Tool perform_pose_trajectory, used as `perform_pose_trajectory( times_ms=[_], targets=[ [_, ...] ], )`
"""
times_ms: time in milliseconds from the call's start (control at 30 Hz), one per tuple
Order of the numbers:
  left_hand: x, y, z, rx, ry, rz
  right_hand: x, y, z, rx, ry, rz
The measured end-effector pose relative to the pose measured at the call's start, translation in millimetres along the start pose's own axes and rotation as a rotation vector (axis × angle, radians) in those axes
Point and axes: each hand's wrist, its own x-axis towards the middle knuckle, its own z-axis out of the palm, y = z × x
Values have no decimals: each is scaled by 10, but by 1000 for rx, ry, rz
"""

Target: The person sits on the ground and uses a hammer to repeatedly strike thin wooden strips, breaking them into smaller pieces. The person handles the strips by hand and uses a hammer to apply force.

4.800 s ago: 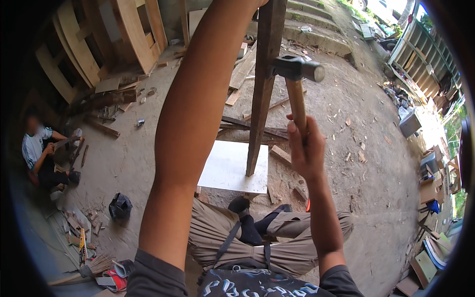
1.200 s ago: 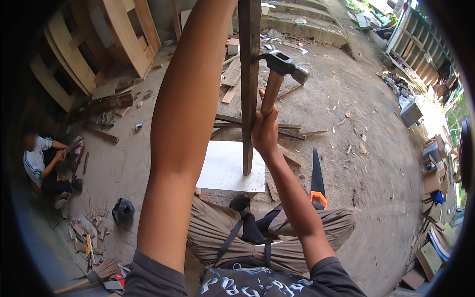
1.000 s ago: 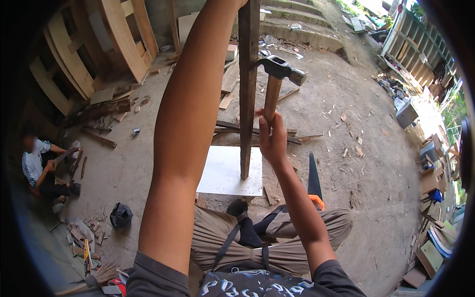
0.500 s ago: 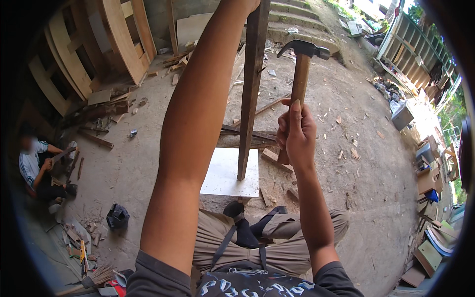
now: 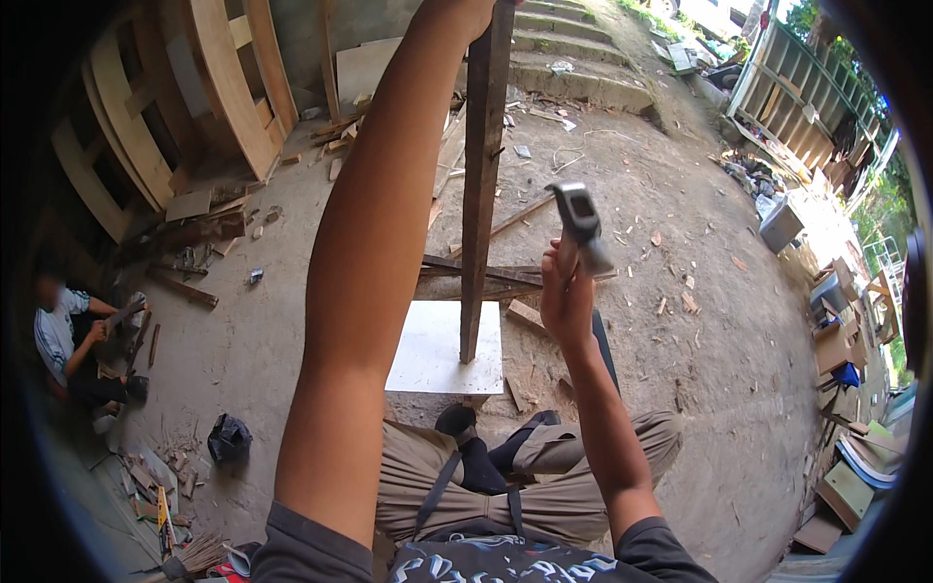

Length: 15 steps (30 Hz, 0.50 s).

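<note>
A long dark wooden post [image 5: 480,175] stands upright with its lower end on a white square board [image 5: 428,340] in front of my feet. High up at the top edge of the view, my left hand [image 5: 474,14] grips the post, its fingers partly cut off. A small nail [image 5: 500,153] sticks out of the post's right side. My right hand [image 5: 567,309] is closed round the wooden handle of a claw hammer [image 5: 581,216]. The hammer's head is slightly blurred and stands apart from the post, to its right.
Dark wooden bars [image 5: 515,274] lie crossed behind the board. A wood block [image 5: 526,315] lies beside it. At the far left another person [image 5: 73,335] sits holding a piece of wood. Wooden frames [image 5: 228,87] lean at the back left; concrete steps [image 5: 573,73] rise at the back.
My right hand has come down and slightly left, tipping the hammer so its head is lower and turned. My left hand stays on the post, which appears slightly shifted left.
</note>
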Motion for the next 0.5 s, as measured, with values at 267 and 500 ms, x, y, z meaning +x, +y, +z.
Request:
perform_pose_trajectory(
  times_ms=[267,500],
  targets=[
    [-80,69,-32,-27,-24,-15,-21,-71,-106,-131,-71,-301],
    [-50,56,-71,-16,-28,-20,116,-501,-325,17,-251,211]
  ],
)
